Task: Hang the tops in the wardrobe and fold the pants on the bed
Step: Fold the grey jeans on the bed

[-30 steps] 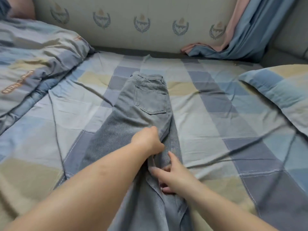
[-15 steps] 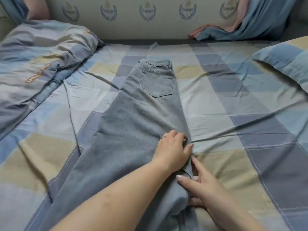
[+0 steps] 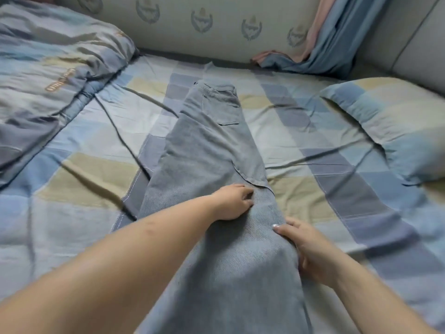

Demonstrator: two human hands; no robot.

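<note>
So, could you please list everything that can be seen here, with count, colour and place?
jeans: one, grey-blue, laid lengthwise mid-bed, waistband far end
bed sheet: one, blue, grey and beige checks, under the jeans
duvet: one, same checks, bunched far left
pillow: one, same checks, right
cloth: blue and pink, draped far right over the padded wall
padded wall: pale with crests, behind the bed
left hand: fingers curled on the jeans
right hand: gripping the jeans' right edge

Orange embroidered lettering, too blurred to read, on the rumpled blue-and-beige checked quilt (image 3: 57, 68)
</note>
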